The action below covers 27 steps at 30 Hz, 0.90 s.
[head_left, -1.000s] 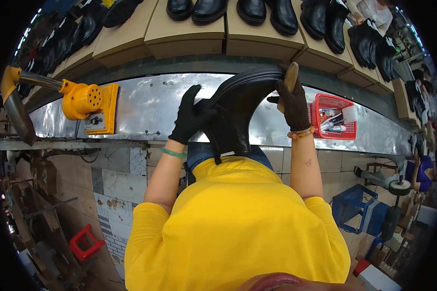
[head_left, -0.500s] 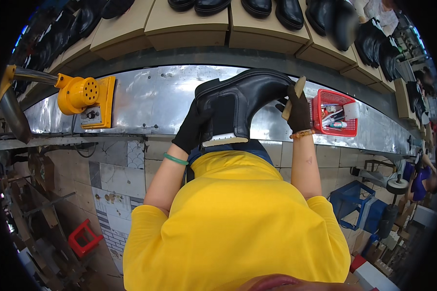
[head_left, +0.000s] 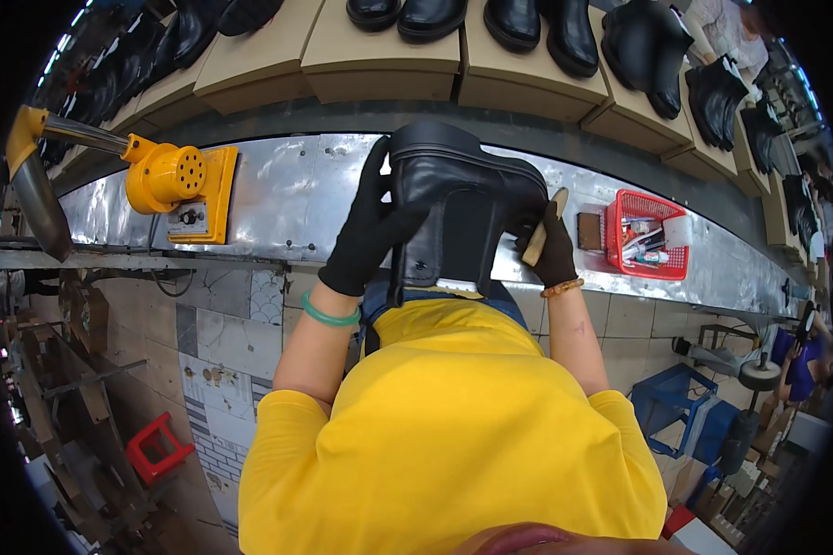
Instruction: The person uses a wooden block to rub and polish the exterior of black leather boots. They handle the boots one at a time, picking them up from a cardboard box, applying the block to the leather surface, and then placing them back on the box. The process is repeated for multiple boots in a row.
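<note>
A black leather ankle boot (head_left: 435, 199) with a dark elastic side panel lies tilted on its side between my hands, its heel up at the far side and its toe to the right. My left hand (head_left: 368, 231), in a black glove, grips the back of the boot, thumb across its side. In my gloved right hand (head_left: 556, 250), near the toe, is a narrow tan wooden piece (head_left: 546, 227) that looks like a brush back; any bristles are hard to make out against the dark boot and glove.
The boot is over a metal-topped bench (head_left: 305, 194). On the right stand a red plastic basket (head_left: 648, 268) of tubes and small tools and a brown block (head_left: 589, 231). A yellow machine (head_left: 180, 185) occupies the left. Boots on cardboard boxes (head_left: 379, 69) line the far side.
The boot has turned: its heel swung up and its toe came nearer to me. My left hand has shifted up along the heel; my right hand moved slightly nearer, uncovering the brown block.
</note>
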Motion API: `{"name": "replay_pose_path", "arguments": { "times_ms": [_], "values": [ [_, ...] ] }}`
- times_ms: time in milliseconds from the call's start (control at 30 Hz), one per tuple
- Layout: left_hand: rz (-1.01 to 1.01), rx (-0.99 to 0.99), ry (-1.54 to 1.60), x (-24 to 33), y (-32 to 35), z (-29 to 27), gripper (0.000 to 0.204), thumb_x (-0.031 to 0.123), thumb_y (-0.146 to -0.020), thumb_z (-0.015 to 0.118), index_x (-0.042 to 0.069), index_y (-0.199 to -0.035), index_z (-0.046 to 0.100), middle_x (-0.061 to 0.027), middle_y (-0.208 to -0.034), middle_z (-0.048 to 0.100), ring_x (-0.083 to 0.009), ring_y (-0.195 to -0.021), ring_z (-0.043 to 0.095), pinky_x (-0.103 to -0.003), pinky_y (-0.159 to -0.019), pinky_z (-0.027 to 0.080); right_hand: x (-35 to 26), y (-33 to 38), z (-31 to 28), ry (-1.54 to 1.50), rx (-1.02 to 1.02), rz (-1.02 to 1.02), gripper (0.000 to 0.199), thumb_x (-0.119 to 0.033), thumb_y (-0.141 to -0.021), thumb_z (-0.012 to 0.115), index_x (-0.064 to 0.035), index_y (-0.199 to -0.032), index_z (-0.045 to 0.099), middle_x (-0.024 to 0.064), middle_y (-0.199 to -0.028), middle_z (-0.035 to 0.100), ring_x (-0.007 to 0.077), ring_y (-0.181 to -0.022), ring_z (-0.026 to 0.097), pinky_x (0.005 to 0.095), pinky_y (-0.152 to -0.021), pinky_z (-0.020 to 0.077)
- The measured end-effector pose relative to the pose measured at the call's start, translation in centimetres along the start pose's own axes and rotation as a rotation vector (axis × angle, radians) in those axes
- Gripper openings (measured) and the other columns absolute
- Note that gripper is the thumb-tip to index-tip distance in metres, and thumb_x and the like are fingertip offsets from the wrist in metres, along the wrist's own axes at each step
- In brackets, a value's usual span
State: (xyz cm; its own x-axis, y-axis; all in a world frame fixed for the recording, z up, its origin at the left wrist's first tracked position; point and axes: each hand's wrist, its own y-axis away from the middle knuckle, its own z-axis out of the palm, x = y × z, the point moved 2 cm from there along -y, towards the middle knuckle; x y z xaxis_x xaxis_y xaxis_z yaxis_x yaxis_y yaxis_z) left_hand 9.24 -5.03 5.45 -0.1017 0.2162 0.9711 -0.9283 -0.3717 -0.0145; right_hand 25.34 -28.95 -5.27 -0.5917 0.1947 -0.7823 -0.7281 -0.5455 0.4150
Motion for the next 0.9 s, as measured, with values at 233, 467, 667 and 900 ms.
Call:
{"name": "replay_pose_path", "arguments": {
  "times_ms": [233,467,667,900],
  "values": [
    [0.037,-0.033,-0.033,1.9,-2.4,2.8,0.098,0.028,-0.072,0.077,0.008,-0.145,0.015,-0.0115,-0.106,0.050,-0.0153,-0.079,0.057,-0.026,-0.063,0.050,0.9,-0.1,0.1,-0.174,-0.156,0.068,0.054,-0.052,-0.091,0.046,-0.0080,-0.121,0.045,0.0120,-0.104,0.059,0.0261,-0.090,0.061,0.0368,-0.070,0.0509],
    [0.327,0.067,-0.314,0.1,-4.6,3.5,0.098,0.038,-0.064,0.082,0.008,-0.140,0.027,-0.0124,-0.117,0.041,-0.0180,-0.093,0.052,-0.026,-0.065,0.052,0.1,0.6,1.8,-0.274,-0.197,0.291,0.071,-0.062,-0.088,0.037,-0.0046,-0.131,0.043,0.0172,-0.114,0.059,0.0308,-0.096,0.061,0.0396,-0.078,0.0513],
    [0.235,0.032,-0.239,-0.4,-4.1,3.4,0.106,0.036,-0.061,0.084,0.014,-0.143,0.020,-0.0112,-0.128,0.037,-0.0264,-0.108,0.050,-0.037,-0.084,0.049,-0.9,2.0,3.2,-0.378,-0.606,0.272,0.067,-0.061,-0.088,0.041,-0.0053,-0.125,0.050,0.0156,-0.114,0.060,0.0320,-0.097,0.061,0.0464,-0.087,0.0483],
    [0.305,-0.015,-0.063,0.8,-3.8,4.3,0.104,0.027,-0.065,0.083,0.010,-0.142,0.015,-0.0138,-0.137,0.034,-0.0282,-0.123,0.043,-0.039,-0.098,0.043,3.6,0.6,-0.5,-0.119,-0.222,0.312,0.041,-0.038,-0.092,0.046,-0.0053,-0.115,0.051,0.0151,-0.099,0.060,0.0321,-0.082,0.061,0.0459,-0.071,0.0516]
  ]
}}
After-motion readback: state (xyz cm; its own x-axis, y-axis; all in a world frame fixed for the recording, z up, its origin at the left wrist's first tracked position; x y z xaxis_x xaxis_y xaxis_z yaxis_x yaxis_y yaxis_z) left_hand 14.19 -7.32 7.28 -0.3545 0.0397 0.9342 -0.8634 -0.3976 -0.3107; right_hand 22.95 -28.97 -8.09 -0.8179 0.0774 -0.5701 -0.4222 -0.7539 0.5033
